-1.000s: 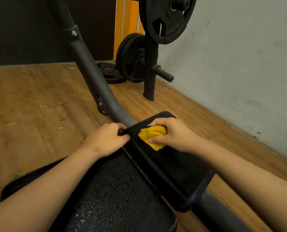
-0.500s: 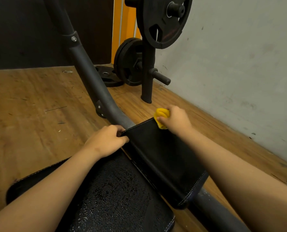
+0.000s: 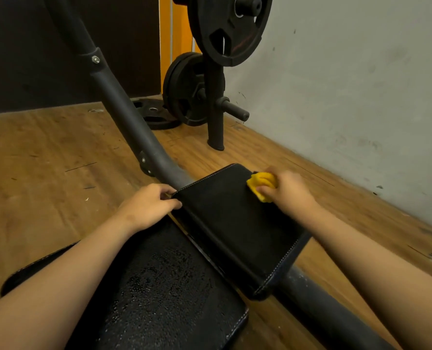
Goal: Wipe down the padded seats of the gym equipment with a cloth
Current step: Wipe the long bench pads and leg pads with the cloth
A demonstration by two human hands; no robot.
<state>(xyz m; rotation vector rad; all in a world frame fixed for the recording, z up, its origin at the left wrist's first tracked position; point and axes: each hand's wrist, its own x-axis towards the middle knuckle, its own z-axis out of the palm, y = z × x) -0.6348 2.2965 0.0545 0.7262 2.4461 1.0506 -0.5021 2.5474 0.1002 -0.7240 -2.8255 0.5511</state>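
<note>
Big picture first: the larger seat pad (image 3: 159, 294) sits nearest the camera, its black surface speckled with droplets, so it looks wetted but whether it has been wiped I cannot tell. Beyond it, the smaller front pad (image 3: 235, 223) rides the grey frame tube (image 3: 124, 114), and that is where the action is. The left hand (image 3: 144, 205) is at the pad's left corner, fingers curled together over the stitched edge, most likely bracing the pad against the wiping pressure. The right hand (image 3: 289, 190) has its fingers clamped on a bunched yellow cloth (image 3: 261, 184), pressed to the pad's far right edge. Half a second back that cloth was at the far corner; now it has slid a little nearer along the right edge, while the left hand stays put.
</note>
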